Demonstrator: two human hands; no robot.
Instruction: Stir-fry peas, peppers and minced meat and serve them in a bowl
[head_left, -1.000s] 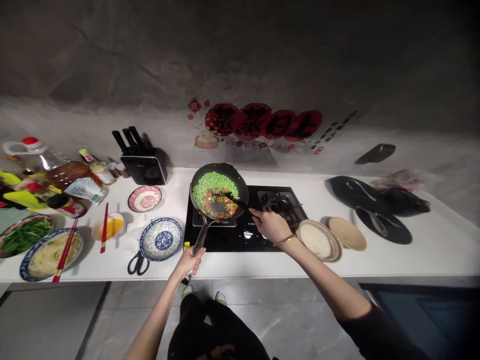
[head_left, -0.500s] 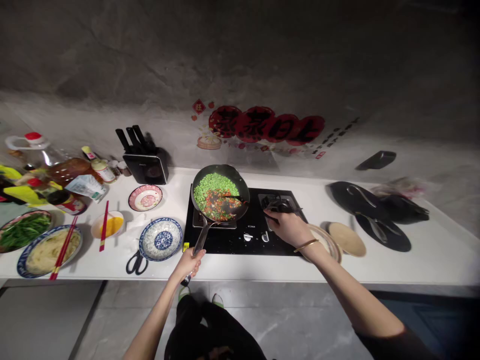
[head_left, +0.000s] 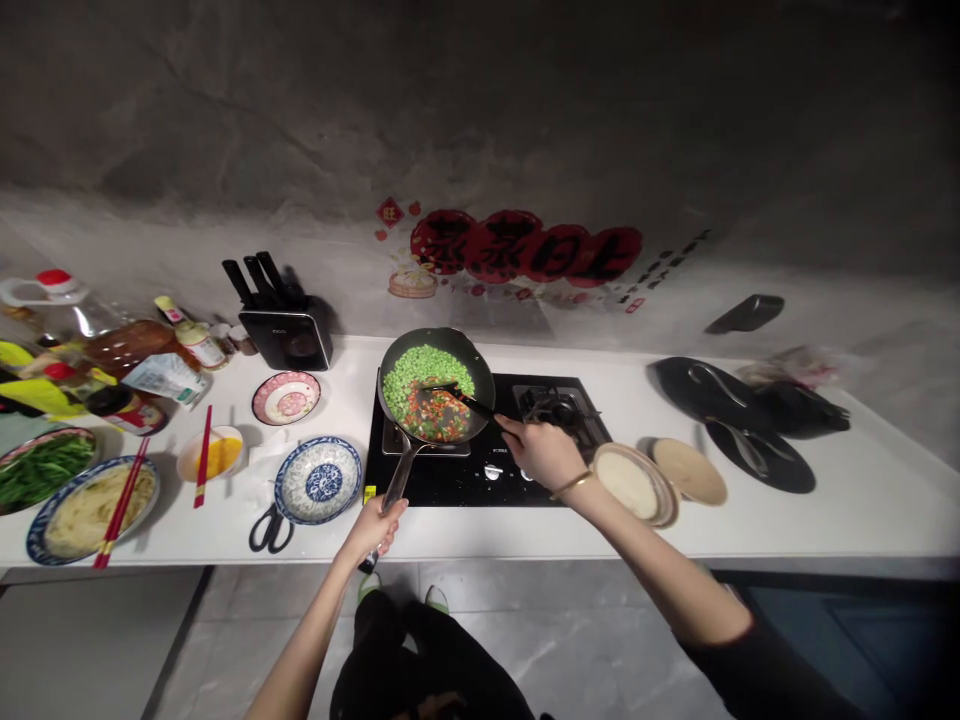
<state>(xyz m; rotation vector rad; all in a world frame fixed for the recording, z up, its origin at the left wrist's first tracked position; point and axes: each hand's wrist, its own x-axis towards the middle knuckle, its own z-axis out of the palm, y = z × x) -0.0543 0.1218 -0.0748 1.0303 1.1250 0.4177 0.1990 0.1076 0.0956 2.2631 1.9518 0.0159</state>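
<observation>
A dark frying pan (head_left: 480, 362) sits on the left burner of a black stove (head_left: 480, 470), filled with chopped green, red and orange vegetables (head_left: 420, 378). My left hand (head_left: 375, 526) grips the end of the pan's long handle (head_left: 397, 475) at the counter's front edge. My right hand (head_left: 538, 452) holds a black spatula (head_left: 461, 397) whose blade lies in the vegetables. A gold bangle circles my right wrist.
Left of the stove: blue patterned bowl (head_left: 318, 479), scissors (head_left: 266, 528), pink plate (head_left: 286, 397), knife block (head_left: 283, 330), egg bowl with red chopsticks (head_left: 208, 455), noodle plate (head_left: 88, 508), greens, bottles. Right: stacked tan plates (head_left: 637, 482), black pans (head_left: 750, 440).
My right hand swung right over the other burner, then came back left, pushing the spatula into the vegetables again. My left hand kept hold of the pan handle.
</observation>
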